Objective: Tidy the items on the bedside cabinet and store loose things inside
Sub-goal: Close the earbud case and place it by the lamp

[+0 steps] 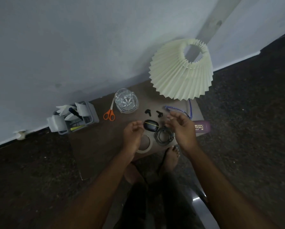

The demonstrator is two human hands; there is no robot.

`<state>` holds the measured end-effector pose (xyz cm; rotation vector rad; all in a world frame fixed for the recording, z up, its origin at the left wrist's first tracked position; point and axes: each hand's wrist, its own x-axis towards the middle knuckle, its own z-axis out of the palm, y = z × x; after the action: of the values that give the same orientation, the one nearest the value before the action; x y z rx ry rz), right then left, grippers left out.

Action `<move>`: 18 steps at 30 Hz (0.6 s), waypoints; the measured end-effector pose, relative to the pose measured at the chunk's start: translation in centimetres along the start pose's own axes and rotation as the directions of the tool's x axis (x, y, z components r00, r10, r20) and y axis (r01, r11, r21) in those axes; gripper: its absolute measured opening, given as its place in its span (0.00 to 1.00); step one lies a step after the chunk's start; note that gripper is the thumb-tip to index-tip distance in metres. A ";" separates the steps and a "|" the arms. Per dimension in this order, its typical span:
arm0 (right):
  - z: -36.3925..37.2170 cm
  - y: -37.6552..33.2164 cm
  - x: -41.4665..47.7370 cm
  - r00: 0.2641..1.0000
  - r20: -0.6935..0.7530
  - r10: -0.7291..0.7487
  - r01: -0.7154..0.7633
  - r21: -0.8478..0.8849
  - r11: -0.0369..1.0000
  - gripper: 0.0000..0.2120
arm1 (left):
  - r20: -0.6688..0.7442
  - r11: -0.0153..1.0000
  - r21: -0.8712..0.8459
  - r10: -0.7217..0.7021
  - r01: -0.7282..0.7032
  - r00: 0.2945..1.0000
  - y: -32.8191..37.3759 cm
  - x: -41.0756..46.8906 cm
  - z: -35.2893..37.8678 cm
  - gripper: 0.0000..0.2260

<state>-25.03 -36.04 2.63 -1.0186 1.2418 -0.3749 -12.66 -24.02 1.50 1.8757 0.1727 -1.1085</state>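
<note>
Bare cabinet top [92, 146] is lying open at front left; a pleated lampshade [181, 70] is overhanging the back right, a glass jar [126, 101] crowding the back.

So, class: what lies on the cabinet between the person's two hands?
In the head view, the black earbud case sits between the left hand and right hand, both empty.

A: The lampshade [181, 70] looks like pleated matt paper, cream. The jug [126, 101]?

B: Clear glass or plastic, glossy, cut facets. The scissors [110, 111] have orange plastic handles and metal blades.

A: The earbud case [151, 125] is glossy black plastic. The cabinet top [99, 146]?

B: Matt brown, smooth. The floor [254, 129] is dark and speckled.
</note>
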 end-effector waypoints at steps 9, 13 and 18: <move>1.0 3.0 1.3 0.902 0.378 -0.208 0.425 -0.698 0.576 0.18 | 0.011 0.933 0.330 0.151 -0.147 0.988 -1.5 2.3 0.2 0.16; 2.1 3.3 2.3 0.871 0.461 -0.169 0.484 -0.749 0.453 0.22 | 0.058 0.892 0.414 0.174 -0.182 0.983 -1.4 3.4 0.9 0.17; 3.1 3.5 3.2 0.844 0.516 -0.143 0.533 -0.779 0.332 0.21 | 0.125 0.845 0.464 0.235 -0.266 0.964 -1.3 4.4 1.7 0.16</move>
<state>-22.12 -35.17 -2.21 -2.2507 0.8001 0.2638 -11.78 -25.91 -2.92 2.2116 -0.4150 -1.0898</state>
